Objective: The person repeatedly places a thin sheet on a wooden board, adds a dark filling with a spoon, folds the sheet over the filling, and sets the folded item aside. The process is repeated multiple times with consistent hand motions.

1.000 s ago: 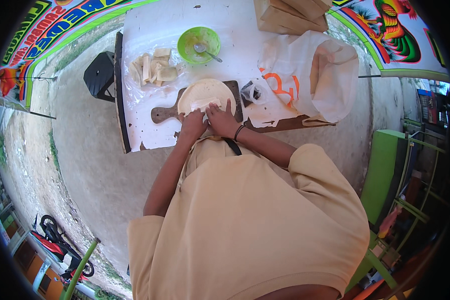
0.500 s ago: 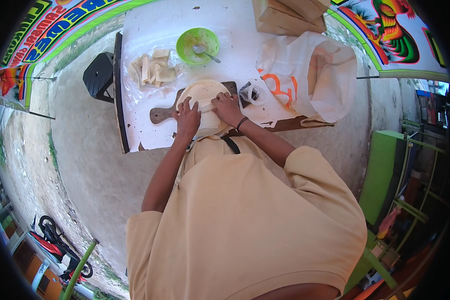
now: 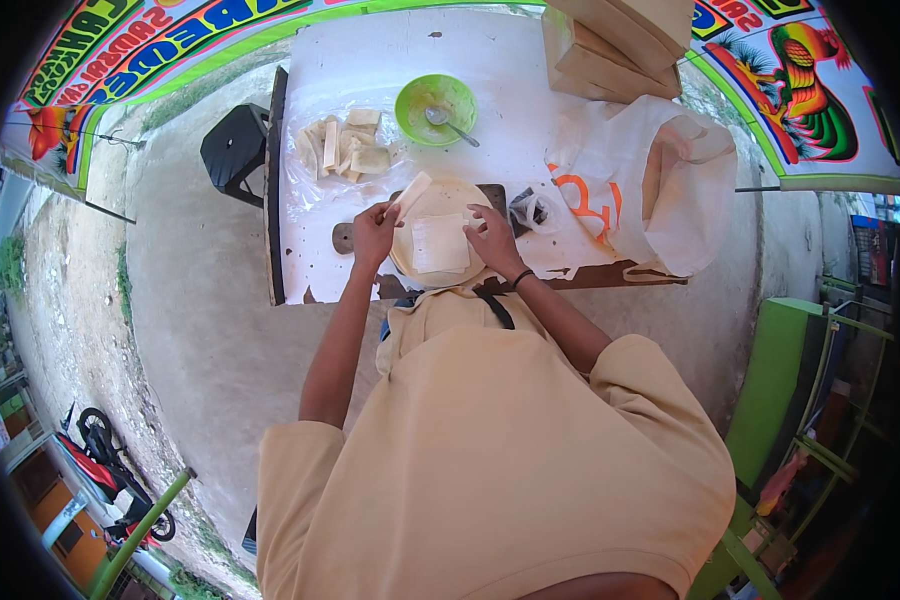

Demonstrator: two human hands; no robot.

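Observation:
My left hand [image 3: 375,232] is closed on one end of a pale, flat rolled wrapper [image 3: 412,192], lifted at the upper left of a stack of thin round wrappers [image 3: 452,197]. A squarish pale sheet [image 3: 440,245] lies on that stack. Beside its right edge is my right hand [image 3: 492,243], fingers bent and apart, with nothing seen in them. Under the stack lies a dark wooden cutting board [image 3: 343,238], its handle showing on the left. Several folded pale pieces [image 3: 355,148] rest on clear plastic to the upper left.
Farther back stands a lime green bowl [image 3: 410,112] holding a spoon [image 3: 450,125] and some pale residue. On the right are a small clear bag [image 3: 535,212], a big white plastic bag [image 3: 695,150] and brown cardboard boxes [image 3: 610,62]. A black stool [image 3: 232,150] stands left of the white table [image 3: 315,60].
Both hands were together on a roll across the stack. My left hand has lifted it up and left, my right hand has let go, and the squarish sheet is uncovered. The view has shifted slightly.

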